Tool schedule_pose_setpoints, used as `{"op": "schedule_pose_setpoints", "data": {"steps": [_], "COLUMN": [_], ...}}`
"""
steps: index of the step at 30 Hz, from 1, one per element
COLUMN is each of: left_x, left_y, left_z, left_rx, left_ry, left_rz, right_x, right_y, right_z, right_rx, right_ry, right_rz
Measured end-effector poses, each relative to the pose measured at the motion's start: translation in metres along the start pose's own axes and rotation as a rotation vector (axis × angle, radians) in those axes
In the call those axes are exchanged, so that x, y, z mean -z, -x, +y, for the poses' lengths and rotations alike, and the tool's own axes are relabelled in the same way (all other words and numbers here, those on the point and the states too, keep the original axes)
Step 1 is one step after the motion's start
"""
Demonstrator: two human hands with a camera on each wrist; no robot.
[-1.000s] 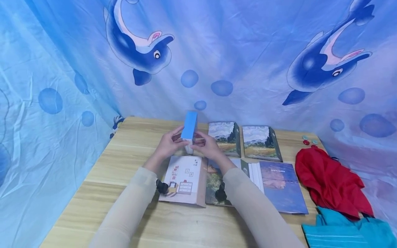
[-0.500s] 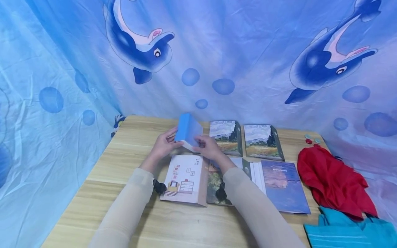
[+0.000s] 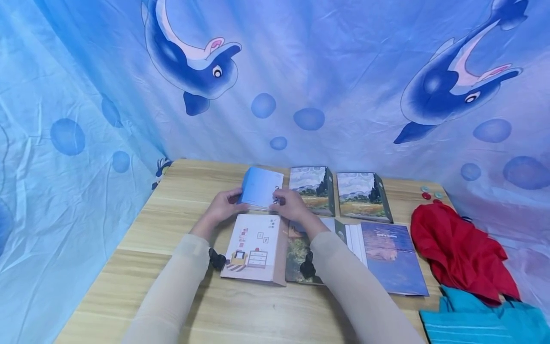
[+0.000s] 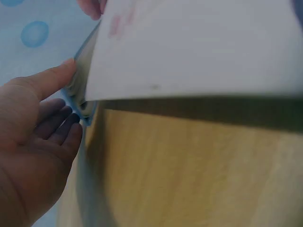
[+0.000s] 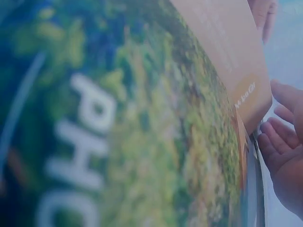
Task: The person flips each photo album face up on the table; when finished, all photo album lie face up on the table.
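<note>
A blue photo album with dark lettering lies nearly flat at the back of the table, held at both sides. My left hand grips its left edge; in the left wrist view, the left thumb lies on top of the blue-rimmed album and the left hand's fingers are below. My right hand pinches the lower right corner over the lettering. In the right wrist view the right hand is partly cut off. Just in front lies a white album with a drawn room on its cover.
Two landscape-painting albums stand side by side at the back right. A green-covered album lies partly under my right forearm, beside a purple-blue one. Red cloth, teal cloth and several small discs are at the right.
The blue album has tipped from standing on edge, spine up, to lying nearly flat with its cover facing up. Both hands have kept hold and lowered it; the left hand shifted slightly left.
</note>
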State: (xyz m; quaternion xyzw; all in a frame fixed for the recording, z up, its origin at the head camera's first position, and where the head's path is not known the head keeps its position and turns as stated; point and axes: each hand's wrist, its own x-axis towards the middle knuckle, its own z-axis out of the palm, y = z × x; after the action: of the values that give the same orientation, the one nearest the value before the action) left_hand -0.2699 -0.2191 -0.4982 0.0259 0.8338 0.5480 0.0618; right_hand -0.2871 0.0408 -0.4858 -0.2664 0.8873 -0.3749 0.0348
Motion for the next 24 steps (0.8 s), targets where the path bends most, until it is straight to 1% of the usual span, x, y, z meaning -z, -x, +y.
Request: {"op": "schedule_pose_setpoints", "data": {"steps": [2, 6, 8, 12, 17, 20, 23, 24], "left_x": [-0.0006, -0.0020, -0.0027, -0.0041, -0.0060, -0.0062, -0.0061, -0.0061], "left_y": [0.0014, 0.0021, 0.0017, -0.0001, -0.0011, 0.0001, 0.0027, 0.0033], "left_z": [-0.0011, -0.0005, -0.0009, -0.0018, -0.0022, -0.0021, -0.0001, 0.0009], "left_rx": [0.016, 0.055, 0.064, 0.058, 0.047, 0.040, 0.033, 0.020], "left_ry": [-0.009, 0.013, 0.015, 0.010, 0.012, 0.013, 0.047, 0.057], "left_rz": [-0.004, -0.005, -0.002, 0.010, 0.016, 0.016, 0.012, 0.013], "right_x": [0.0009, 0.0038, 0.0044, 0.0059, 0.0072, 0.0066, 0.0056, 0.0057], "right_y": [0.0014, 0.0039, 0.0044, 0.0041, 0.0043, 0.0049, 0.0065, 0.0072], "right_z": [-0.0010, -0.0021, -0.0014, -0.0004, 0.0001, 0.0011, 0.0027, 0.0030], "right_rx": [-0.023, -0.033, -0.032, -0.005, -0.019, -0.067, -0.135, -0.158], "right_ry": [-0.010, -0.030, -0.033, -0.026, -0.016, -0.043, -0.117, -0.145], "right_rz": [-0.004, -0.012, -0.016, -0.016, -0.014, -0.015, -0.018, -0.015]}}
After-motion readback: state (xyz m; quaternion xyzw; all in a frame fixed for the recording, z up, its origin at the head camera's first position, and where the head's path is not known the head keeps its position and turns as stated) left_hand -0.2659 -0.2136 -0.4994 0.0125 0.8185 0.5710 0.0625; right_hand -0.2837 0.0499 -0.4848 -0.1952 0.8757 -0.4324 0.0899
